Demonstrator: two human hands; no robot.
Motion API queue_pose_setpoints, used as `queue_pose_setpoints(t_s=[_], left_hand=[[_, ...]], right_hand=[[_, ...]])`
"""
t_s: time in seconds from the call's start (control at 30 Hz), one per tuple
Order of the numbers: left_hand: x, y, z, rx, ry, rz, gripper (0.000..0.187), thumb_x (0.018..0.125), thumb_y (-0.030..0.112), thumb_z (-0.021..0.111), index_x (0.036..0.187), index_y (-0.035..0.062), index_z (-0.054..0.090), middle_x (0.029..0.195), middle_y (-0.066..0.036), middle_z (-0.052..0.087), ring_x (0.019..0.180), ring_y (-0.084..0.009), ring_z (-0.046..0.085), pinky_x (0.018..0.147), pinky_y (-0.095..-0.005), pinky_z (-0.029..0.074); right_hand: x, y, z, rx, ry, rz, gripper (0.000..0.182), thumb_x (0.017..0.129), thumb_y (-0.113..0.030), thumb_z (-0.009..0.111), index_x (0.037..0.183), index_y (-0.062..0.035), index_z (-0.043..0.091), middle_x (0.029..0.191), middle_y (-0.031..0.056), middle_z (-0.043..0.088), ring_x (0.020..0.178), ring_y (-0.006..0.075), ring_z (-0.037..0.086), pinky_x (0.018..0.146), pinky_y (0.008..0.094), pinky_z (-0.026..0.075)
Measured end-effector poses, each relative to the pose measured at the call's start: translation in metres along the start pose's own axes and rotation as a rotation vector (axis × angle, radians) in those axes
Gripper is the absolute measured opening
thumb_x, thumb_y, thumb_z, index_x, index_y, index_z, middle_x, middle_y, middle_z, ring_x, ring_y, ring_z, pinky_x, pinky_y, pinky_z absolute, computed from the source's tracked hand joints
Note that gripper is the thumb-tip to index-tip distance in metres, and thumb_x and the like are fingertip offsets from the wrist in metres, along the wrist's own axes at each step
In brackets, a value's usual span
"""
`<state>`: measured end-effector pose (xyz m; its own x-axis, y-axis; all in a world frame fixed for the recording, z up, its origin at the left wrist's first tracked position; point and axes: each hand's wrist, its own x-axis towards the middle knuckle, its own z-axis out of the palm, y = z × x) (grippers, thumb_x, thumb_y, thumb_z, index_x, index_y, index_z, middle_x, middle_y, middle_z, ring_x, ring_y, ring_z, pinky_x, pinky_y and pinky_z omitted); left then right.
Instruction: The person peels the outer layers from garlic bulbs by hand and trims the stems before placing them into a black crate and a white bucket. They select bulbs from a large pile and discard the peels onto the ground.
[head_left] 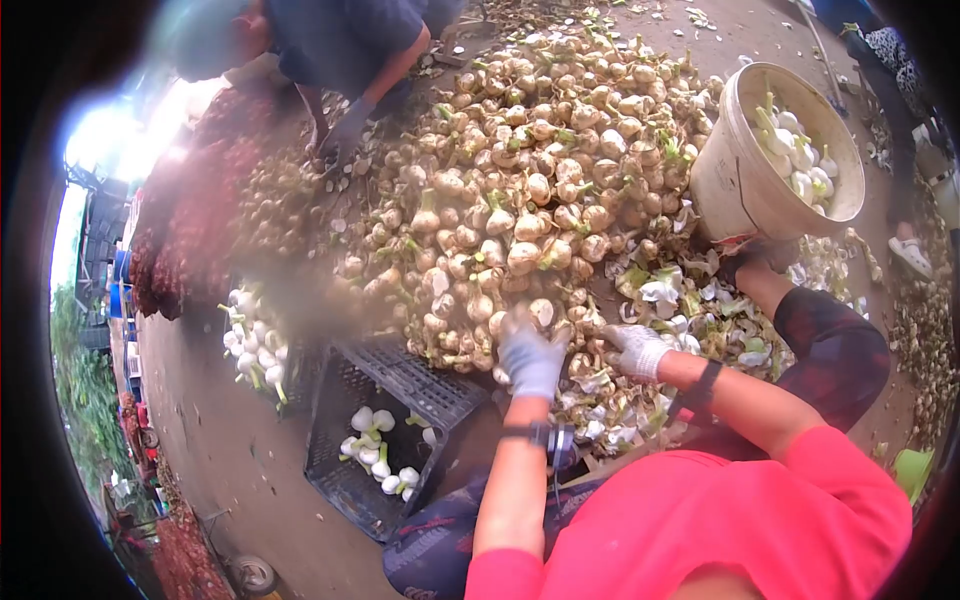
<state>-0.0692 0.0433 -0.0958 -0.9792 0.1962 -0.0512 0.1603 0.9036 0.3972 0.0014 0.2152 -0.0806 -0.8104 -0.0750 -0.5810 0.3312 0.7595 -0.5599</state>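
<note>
My left hand (532,358), in a whitish work glove, is at the near edge of a large heap of unpeeled garlic bulbs (530,190). Its fingers, slightly blurred, close round a garlic bulb (541,313) whose pale round face points up. To the right of it, my gloved right hand (637,350) has its fingers curled towards the left one. Whatever those fingers hold, if anything, does not show. Loose white peelings (660,292) lie beside and below my right hand.
A black plastic crate (325,450) with several clean white bulbs stands at left. At upper right a tilted bucket (725,165) holds more white garlic. Another person (345,50) bends over the heap at upper left, near red mesh sacks (195,220).
</note>
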Motion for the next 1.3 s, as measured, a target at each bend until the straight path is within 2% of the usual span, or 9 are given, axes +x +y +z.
queue_pose_setpoints(t_s=[0.2, 0.3, 0.47, 0.67, 0.97, 1.07, 1.17, 1.2, 1.3], left_hand=[[0.076, -0.014, 0.086, 0.574, -0.515, 0.241, 0.034, 0.083, 0.024, 0.059, 0.111, 0.0061, 0.058, 0.106, -0.016, 0.06, 0.093, -0.0293, 0.064, 0.078, -0.038, 0.052], [0.061, -0.008, 0.034, 0.163, -0.348, 0.026, 0.047, 0.075, 0.032, 0.069, 0.111, 0.0033, 0.058, 0.099, -0.016, 0.063, 0.088, -0.0269, 0.064, 0.077, -0.0373, 0.052], [-0.028, 0.022, -0.073, -1.201, -0.285, -0.319, 0.042, 0.077, 0.004, 0.067, 0.116, 0.002, 0.052, 0.085, -0.003, 0.061, 0.069, -0.009, 0.054, 0.063, -0.022, 0.047], [-0.116, 0.062, -0.112, -0.406, 0.205, 0.418, 0.062, 0.059, 0.004, 0.074, 0.117, 0.0024, 0.05, 0.109, -0.018, 0.051, 0.103, -0.0368, 0.049, 0.089, -0.0425, 0.042], [-0.151, 0.083, -0.136, -0.199, 0.267, 0.804, 0.056, 0.062, 0.004, 0.072, 0.113, 0.0015, 0.052, 0.104, -0.018, 0.051, 0.093, -0.0374, 0.053, 0.078, -0.0438, 0.046], [-0.171, 0.086, -0.144, -0.254, 0.154, 0.724, 0.058, 0.061, 0.001, 0.072, 0.115, 0.0006, 0.051, 0.106, -0.017, 0.052, 0.095, -0.0333, 0.055, 0.08, -0.042, 0.047], [-0.168, 0.092, -0.15, -1.673, -0.669, -0.165, 0.038, 0.081, 0.021, 0.06, 0.113, 0.0006, 0.053, 0.098, -0.011, 0.06, 0.09, -0.0226, 0.058, 0.084, -0.0337, 0.047], [-0.178, 0.081, -0.127, -1.978, -0.571, -0.351, 0.038, 0.089, 0.033, 0.048, 0.107, 0.0008, 0.056, 0.091, -0.009, 0.062, 0.083, -0.0196, 0.059, 0.083, -0.0298, 0.047], [-0.163, 0.076, -0.126, -1.658, -0.529, -0.327, 0.032, 0.093, 0.023, 0.046, 0.112, -0.0003, 0.054, 0.105, -0.013, 0.06, 0.098, -0.0253, 0.058, 0.083, -0.0357, 0.048]], right_hand=[[-0.041, -0.004, -0.027, -0.106, 0.155, -0.113, 0.031, 0.079, -0.02, 0.057, 0.109, -0.0104, 0.058, 0.093, 0.019, 0.063, 0.085, 0.0373, 0.061, 0.073, 0.0445, 0.049], [-0.036, 0.022, -0.009, 0.329, 0.526, -0.142, 0.03, 0.082, -0.016, 0.06, 0.111, -0.0063, 0.057, 0.08, 0.0133, 0.063, 0.076, 0.0288, 0.064, 0.068, 0.0366, 0.051], [-0.046, -0.016, -0.029, 1.53, -0.063, 0.09, 0.026, 0.087, -0.034, 0.061, 0.096, -0.0096, 0.063, 0.066, -0.0011, 0.056, 0.047, 0.0043, 0.042, 0.042, 0.0215, 0.032], [-0.083, -0.048, -0.024, 0.584, 0.278, -0.548, 0.035, 0.085, -0.035, 0.064, 0.091, -0.0005, 0.066, 0.065, -0.0003, 0.057, 0.06, 0.0074, 0.05, 0.053, 0.0265, 0.043], [-0.163, -0.049, -0.024, 1.155, -0.009, -0.343, 0.026, 0.091, -0.029, 0.057, 0.089, -0.0043, 0.063, 0.068, -0.001, 0.056, 0.059, 0.0075, 0.049, 0.052, 0.0232, 0.042], [-0.182, -0.038, -0.023, 1.051, -0.069, -0.301, 0.024, 0.092, -0.027, 0.054, 0.091, -0.0045, 0.062, 0.069, 0.0002, 0.057, 0.059, 0.0088, 0.052, 0.052, 0.0234, 0.042], [-0.191, -0.034, -0.032, 0.971, -0.068, -0.395, 0.022, 0.091, -0.025, 0.055, 0.085, -0.0042, 0.06, 0.063, 0.0007, 0.055, 0.051, 0.0094, 0.051, 0.045, 0.0235, 0.039], [-0.193, -0.034, -0.033, 1.07, -0.206, -0.318, 0.022, 0.09, -0.025, 0.055, 0.082, -0.0043, 0.059, 0.06, 0.0008, 0.053, 0.048, 0.0094, 0.05, 0.041, 0.0232, 0.037], [-0.184, -0.029, -0.028, 1.191, -0.003, -0.506, 0.021, 0.088, -0.025, 0.058, 0.084, -0.0052, 0.061, 0.057, 0.0021, 0.053, 0.043, 0.0098, 0.047, 0.039, 0.0227, 0.033]])
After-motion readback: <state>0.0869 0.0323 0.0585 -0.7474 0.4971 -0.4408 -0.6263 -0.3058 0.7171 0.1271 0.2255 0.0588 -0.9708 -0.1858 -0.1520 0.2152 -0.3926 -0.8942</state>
